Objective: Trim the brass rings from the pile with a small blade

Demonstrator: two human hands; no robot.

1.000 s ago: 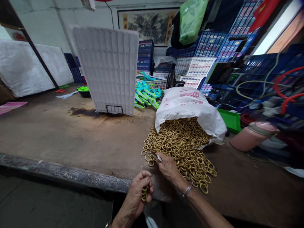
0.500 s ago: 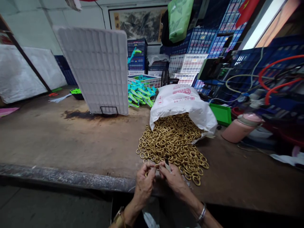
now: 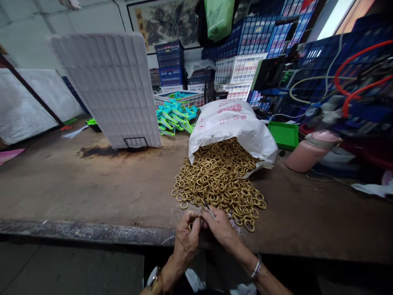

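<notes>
At the table's front edge, my left hand [image 3: 186, 235] is closed with a brass-coloured ring [image 3: 190, 226] pinched between thumb and fingers. Touching or nearly touching its fingertips is my right hand [image 3: 219, 227], closed around a small knife-like tool [image 3: 210, 211] with a grey body and a dark, narrow end pointing away from me. Its exact kind is hard to make out. Just beyond both hands spreads a heap of brass-coloured rings [image 3: 211, 180], spilling from the mouth of a white woven sack [image 3: 227, 123] that lies on its side.
A tall white ribbed panel [image 3: 113, 90] stands on a wire stand on the wooden table [image 3: 92, 184]. Behind it lie turquoise and green plastic pieces [image 3: 175, 116]. To the right are a green tray [image 3: 283, 136] and a pink bottle [image 3: 310, 151]. Stacked crates [image 3: 239, 73] fill the back.
The view has shifted slightly. My right hand has turned, so the tool now tilts more to the left and its dark end sits nearer my left hand. The left hand still pinches the ring.
</notes>
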